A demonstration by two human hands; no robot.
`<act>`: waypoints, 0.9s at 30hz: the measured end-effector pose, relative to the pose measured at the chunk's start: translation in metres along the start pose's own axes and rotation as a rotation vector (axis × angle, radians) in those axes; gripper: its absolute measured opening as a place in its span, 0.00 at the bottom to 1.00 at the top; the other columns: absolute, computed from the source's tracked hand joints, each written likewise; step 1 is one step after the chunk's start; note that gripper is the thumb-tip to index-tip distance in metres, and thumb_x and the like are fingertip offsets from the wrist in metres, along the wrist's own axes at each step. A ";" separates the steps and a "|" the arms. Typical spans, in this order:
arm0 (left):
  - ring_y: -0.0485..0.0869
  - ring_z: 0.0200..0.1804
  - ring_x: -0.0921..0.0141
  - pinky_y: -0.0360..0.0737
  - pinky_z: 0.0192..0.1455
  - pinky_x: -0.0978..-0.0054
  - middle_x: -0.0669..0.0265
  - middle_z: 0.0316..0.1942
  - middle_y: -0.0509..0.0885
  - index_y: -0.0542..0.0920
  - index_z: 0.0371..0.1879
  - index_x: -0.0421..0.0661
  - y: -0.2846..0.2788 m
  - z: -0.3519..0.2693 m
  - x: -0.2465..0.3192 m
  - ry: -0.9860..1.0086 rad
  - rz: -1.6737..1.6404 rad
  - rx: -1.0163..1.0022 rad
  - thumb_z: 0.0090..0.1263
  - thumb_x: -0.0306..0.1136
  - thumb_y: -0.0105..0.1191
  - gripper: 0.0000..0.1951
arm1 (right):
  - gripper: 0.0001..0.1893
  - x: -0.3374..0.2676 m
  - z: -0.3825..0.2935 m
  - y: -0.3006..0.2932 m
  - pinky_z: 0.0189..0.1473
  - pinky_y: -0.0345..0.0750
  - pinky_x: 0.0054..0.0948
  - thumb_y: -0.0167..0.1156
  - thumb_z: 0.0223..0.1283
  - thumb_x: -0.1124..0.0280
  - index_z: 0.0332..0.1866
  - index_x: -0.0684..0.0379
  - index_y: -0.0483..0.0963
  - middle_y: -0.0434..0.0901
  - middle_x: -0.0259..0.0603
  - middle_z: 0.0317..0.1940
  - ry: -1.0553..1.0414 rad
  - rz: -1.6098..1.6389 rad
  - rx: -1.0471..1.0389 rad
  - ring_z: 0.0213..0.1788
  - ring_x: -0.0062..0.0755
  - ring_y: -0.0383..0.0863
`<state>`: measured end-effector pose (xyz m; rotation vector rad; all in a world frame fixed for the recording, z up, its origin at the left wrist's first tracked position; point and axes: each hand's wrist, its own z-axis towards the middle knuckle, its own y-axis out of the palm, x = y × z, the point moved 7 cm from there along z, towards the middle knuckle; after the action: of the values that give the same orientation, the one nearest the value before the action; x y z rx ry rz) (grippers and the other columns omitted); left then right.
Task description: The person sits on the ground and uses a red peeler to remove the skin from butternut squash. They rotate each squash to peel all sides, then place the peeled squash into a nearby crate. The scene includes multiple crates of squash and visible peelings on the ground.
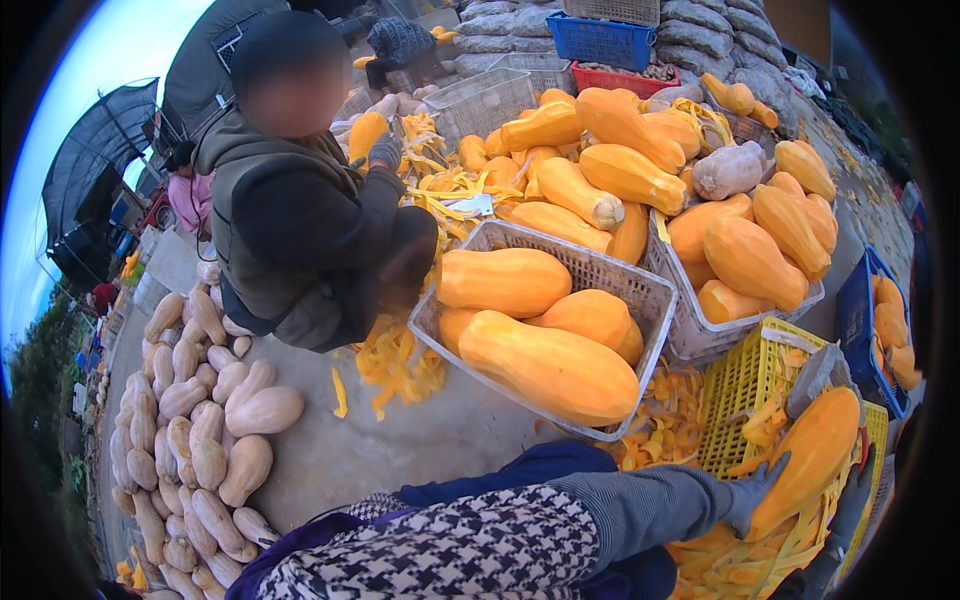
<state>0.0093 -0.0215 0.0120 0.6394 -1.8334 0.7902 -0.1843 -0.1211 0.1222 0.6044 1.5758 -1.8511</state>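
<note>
My left hand (756,491), in a grey glove, grips the lower left side of a long peeled orange squash (810,457). The squash lies tilted over a yellow plastic crate (742,382), its upper end near a grey block (819,379). At the squash's far right side is my right hand (853,499), in a dark glove and partly hidden; something thin and red shows by its fingers, too little to identify. Orange peelings (727,559) are heaped under the squash. Left of the yellow crate, a grey plastic crate (517,397) holds several peeled squashes (547,367).
Facing the crates, a co-worker (300,225) in gloves holds a partly peeled squash (366,135). Unpeeled squashes (199,450) are piled on the concrete at left. More peeled squashes (630,127) fill the back and a second grey crate (694,341). A blue crate (855,337) stands at far right.
</note>
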 end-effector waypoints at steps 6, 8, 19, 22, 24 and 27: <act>0.79 0.49 0.53 0.77 0.52 0.61 0.39 0.70 0.40 0.12 0.64 0.61 0.001 0.005 -0.001 0.024 0.051 0.093 0.44 0.29 0.71 0.71 | 0.23 0.038 0.042 0.023 0.66 0.60 0.31 0.41 0.70 0.69 0.68 0.62 0.57 0.63 0.49 0.66 -0.110 -0.541 -0.015 0.67 0.42 0.63; 0.79 0.48 0.54 0.77 0.52 0.61 0.39 0.70 0.42 0.12 0.64 0.61 0.001 0.006 -0.003 0.000 0.082 0.107 0.43 0.29 0.71 0.71 | 0.23 0.017 -0.009 0.029 0.62 0.64 0.33 0.41 0.70 0.69 0.69 0.60 0.55 0.63 0.50 0.65 -0.226 -0.467 0.072 0.65 0.45 0.66; 0.80 0.39 0.56 0.80 0.40 0.64 0.37 0.70 0.41 0.11 0.64 0.57 0.006 0.002 0.004 -0.069 0.038 0.004 0.47 0.26 0.67 0.69 | 0.26 -0.008 -0.246 0.023 0.39 0.74 0.27 0.45 0.69 0.59 0.66 0.64 0.60 0.76 0.47 0.48 0.533 -0.181 0.067 0.37 0.36 0.76; 0.80 0.38 0.55 0.80 0.40 0.64 0.33 0.69 0.42 0.11 0.64 0.55 0.009 0.009 0.004 -0.100 0.101 0.046 0.47 0.26 0.67 0.68 | 0.24 0.027 -0.147 -0.008 0.37 0.71 0.22 0.45 0.69 0.61 0.67 0.60 0.61 0.74 0.43 0.51 0.376 -0.008 0.211 0.36 0.28 0.74; 0.80 0.39 0.54 0.79 0.41 0.64 0.32 0.68 0.42 0.12 0.64 0.54 0.010 0.012 0.003 -0.088 0.116 0.084 0.47 0.26 0.67 0.68 | 0.22 0.055 -0.055 -0.002 0.48 0.67 0.23 0.43 0.70 0.67 0.67 0.59 0.60 0.70 0.43 0.56 0.141 0.134 0.101 0.49 0.29 0.71; 0.80 0.42 0.51 0.79 0.44 0.63 0.31 0.67 0.45 0.12 0.64 0.55 0.008 0.014 0.002 -0.041 0.110 0.124 0.45 0.27 0.68 0.69 | 0.21 0.110 0.060 0.012 0.59 0.66 0.26 0.42 0.71 0.65 0.65 0.63 0.62 0.69 0.44 0.59 -0.024 0.168 -0.018 0.57 0.33 0.70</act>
<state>-0.0054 -0.0274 0.0075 0.6418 -1.8801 0.9762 -0.2491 -0.1991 0.0480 0.6819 1.4779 -1.7116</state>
